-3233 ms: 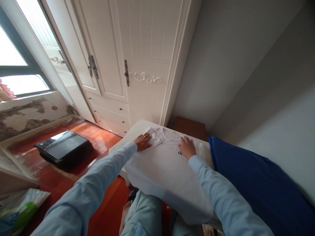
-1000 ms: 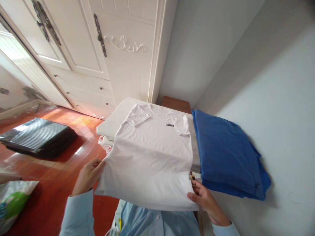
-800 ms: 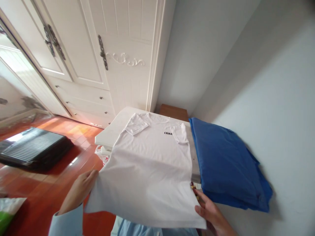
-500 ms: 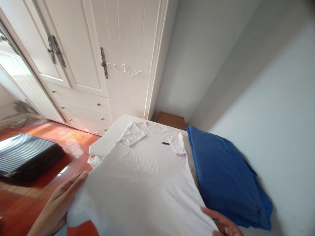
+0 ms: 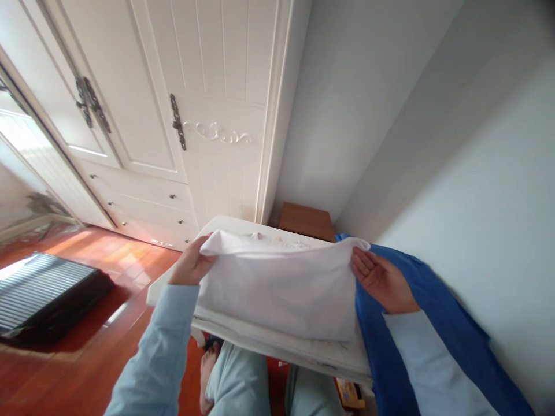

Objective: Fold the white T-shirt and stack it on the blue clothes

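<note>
— What fills the room from here?

— The white wardrobe (image 5: 186,104) at the far left, then the small white table (image 5: 277,346) in the middle. A blue cloth (image 5: 416,323) lies on its right side, against the wall, and a dark case (image 5: 43,294) sits on the floor at the left.

— And the white shirt (image 5: 277,283)?

— On the table, doubled over: its near half is laid up over the far half.

— The hands?

— The left hand (image 5: 191,263) pinches the left corner of the folded edge. The right hand (image 5: 381,277) holds the right corner, palm up, fingers loosely curled.

— How far along?

— One lengthwise fold looks nearly set; I'd judge the edge unreleased, smoothing and further folds left.
</note>
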A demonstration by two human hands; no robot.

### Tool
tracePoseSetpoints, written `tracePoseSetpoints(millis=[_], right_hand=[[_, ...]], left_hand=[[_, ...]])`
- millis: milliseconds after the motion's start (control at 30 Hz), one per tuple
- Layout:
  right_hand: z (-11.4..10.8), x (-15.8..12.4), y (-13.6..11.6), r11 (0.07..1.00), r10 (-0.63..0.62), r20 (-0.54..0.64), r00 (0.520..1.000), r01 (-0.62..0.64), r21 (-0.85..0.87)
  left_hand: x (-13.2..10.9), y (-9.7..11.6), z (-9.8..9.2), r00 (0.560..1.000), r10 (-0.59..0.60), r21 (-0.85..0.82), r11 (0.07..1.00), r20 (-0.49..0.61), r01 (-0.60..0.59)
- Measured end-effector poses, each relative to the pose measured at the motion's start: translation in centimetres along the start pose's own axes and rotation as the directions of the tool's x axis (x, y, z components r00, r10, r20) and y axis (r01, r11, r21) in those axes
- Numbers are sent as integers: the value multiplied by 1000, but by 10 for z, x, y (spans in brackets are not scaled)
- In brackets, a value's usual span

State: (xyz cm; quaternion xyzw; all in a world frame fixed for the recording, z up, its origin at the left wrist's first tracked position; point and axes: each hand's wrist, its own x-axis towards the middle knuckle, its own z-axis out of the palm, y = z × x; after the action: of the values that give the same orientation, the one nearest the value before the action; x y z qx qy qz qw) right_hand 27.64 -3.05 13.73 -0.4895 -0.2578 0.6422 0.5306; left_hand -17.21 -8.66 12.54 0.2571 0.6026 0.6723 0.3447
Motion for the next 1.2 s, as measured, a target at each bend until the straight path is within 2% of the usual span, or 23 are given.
tracePoseSetpoints(millis=[33, 67, 133, 200, 267, 300, 333, 433, 500, 533, 567, 600, 633, 667, 733, 767, 800, 867, 933, 1000, 1100, 1133, 1200], right_hand=[[9, 19, 0, 998, 40, -44, 998, -38, 46], [16, 36, 3, 994, 88, -80, 993, -82, 78], [20, 61, 14, 979, 194, -131, 972, -184, 90], [16, 74, 30, 961, 276, -157, 948, -269, 69], [10, 76, 42, 953, 303, -159, 939, -300, 44], [7, 75, 45, 956, 292, -151, 944, -290, 35], [5, 72, 47, 965, 263, -143, 954, -262, 23], [-3, 65, 48, 990, 112, -115, 987, -121, -70], [-12, 63, 52, 977, 3, -39, 999, -11, -211], [-19, 63, 56, 950, -52, 22, 998, 56, -308], [-25, 63, 62, 897, -117, 91, 989, 145, -418], [-32, 62, 70, 809, -194, 165, 967, 252, -530], [-38, 61, 79, 684, -273, 251, 929, 371, -629], [-43, 58, 89, 528, -334, 355, 873, 485, -697], [-50, 51, 109, 205, -336, 584, 739, 663, -720], [-51, 47, 118, 73, -272, 679, 682, 719, -692], [-51, 43, 127, -30, -184, 741, 646, 750, -661], [-51, 39, 139, -168, -23, 765, 644, 752, -638], [-52, 37, 146, -237, 71, 724, 687, 716, -656], [-55, 35, 147, -230, 123, 696, 708, 702, -674], [-60, 27, 142, -112, 168, 708, 686, 727, -678], [-61, 23, 139, -60, 168, 709, 685, 725, -686], [-61, 18, 132, 27, 117, 696, 709, 698, -716]], left_hand=[[14, -5, 19, 985, -172, -102, 980, -15, 169], [26, -11, 36, 948, -317, -205, 930, -17, 307], [43, -26, 59, 861, -508, -350, 810, -18, 470], [50, -42, 68, 798, -601, -448, 724, -36, 525], [49, -56, 68, 778, -625, -501, 696, -70, 514], [47, -62, 66, 787, -611, -503, 709, -88, 494], [45, -67, 64, 817, -568, -482, 745, -99, 460], [41, -78, 56, 928, -358, -354, 885, -103, 302], [41, -84, 49, 981, -148, -127, 983, -122, 132], [41, -87, 45, 993, -18, 57, 998, -114, 25], [42, -91, 40, 990, 125, 266, 958, -67, -103], [42, -96, 36, 964, 263, 461, 851, 43, -252], [42, -101, 32, 913, 357, 591, 700, 197, -402], [41, -107, 28, 845, 393, 639, 555, 363, -533], [37, -120, 21, 695, 330, 608, 337, 639, -719], [35, -126, 19, 646, 259, 589, 269, 718, -762], [34, -132, 16, 627, 187, 589, 220, 757, -777], [34, -140, 11, 651, 94, 635, 158, 753, -757], [40, -146, 6, 673, 64, 661, 142, 737, -737], [51, -147, 0, 651, 47, 634, 180, 758, -752], [71, -141, -9, 611, 65, 564, 320, 789, -761], [75, -136, -12, 611, 111, 540, 364, 784, -759], [78, -122, -19, 643, 276, 520, 407, 714, -751]])
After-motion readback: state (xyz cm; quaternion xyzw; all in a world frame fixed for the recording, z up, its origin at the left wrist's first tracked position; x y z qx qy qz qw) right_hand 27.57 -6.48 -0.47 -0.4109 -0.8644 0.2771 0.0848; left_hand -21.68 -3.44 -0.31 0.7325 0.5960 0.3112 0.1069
